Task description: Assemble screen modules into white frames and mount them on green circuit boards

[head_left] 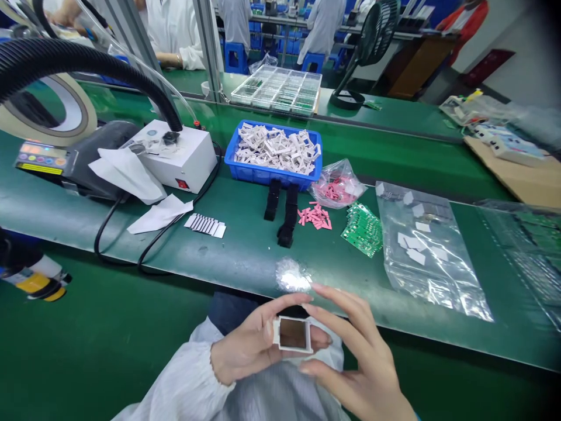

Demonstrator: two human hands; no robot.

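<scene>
A small white plastic frame with a dark display panel in it (pixel 293 334) lies in my left hand (pixel 245 346), held between thumb and fingers just in front of the bench edge. My right hand (pixel 366 345) is beside it on the right, fingers and thumb spread apart, holding nothing. Its index fingertip reaches close to my left fingertips; whether they touch I cannot tell. Beyond the fingers, a small heap of clear film pieces (pixel 291 275) lies on the green bench (pixel 236 257).
Further back are a blue bin of white frames (pixel 267 172), pink strips (pixel 314 216), green circuit boards (pixel 363 229) and a clear plastic bag (pixel 432 251). On the left stand a white box (pixel 175 155), a black hose (pixel 100 67) and a tape roll (pixel 83 114). Co-workers sit beyond.
</scene>
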